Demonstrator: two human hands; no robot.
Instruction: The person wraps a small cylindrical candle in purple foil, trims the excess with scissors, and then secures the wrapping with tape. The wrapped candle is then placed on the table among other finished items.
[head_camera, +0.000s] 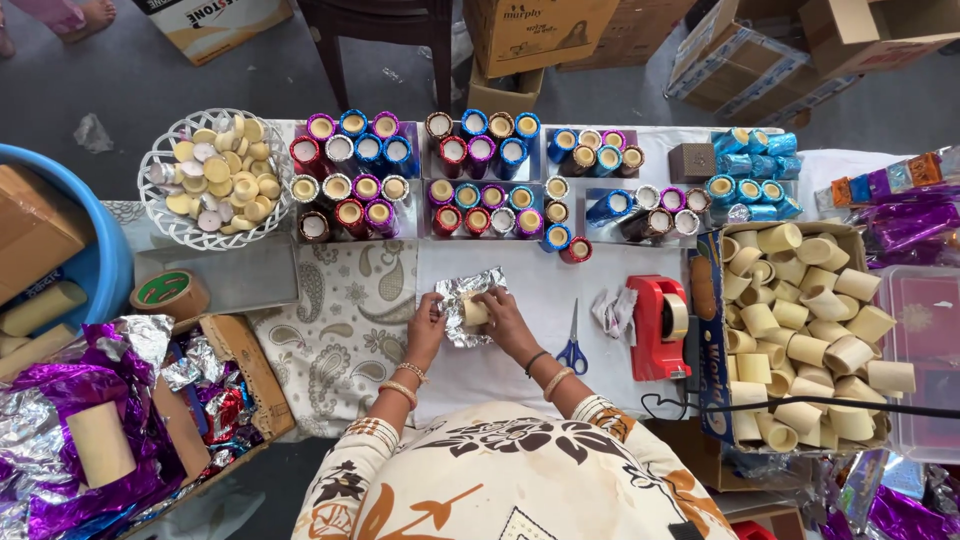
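Observation:
My left hand (428, 322) and my right hand (503, 310) meet over a sheet of silver foil (455, 297) on the white table. A small cream cardboard tube (473, 312) lies on the foil, and my right hand's fingers grip it. My left hand pinches the foil's left edge beside the tube. Both wrists wear bangles.
Blue-handled scissors (573, 347) and a red tape dispenser (657, 327) lie right of my hands. A box of bare cream tubes (812, 330) stands at the right. Foil-wrapped tubes (470, 180) fill the table's far side. A white basket of discs (215, 178) sits far left, brown tape roll (170, 294) below it.

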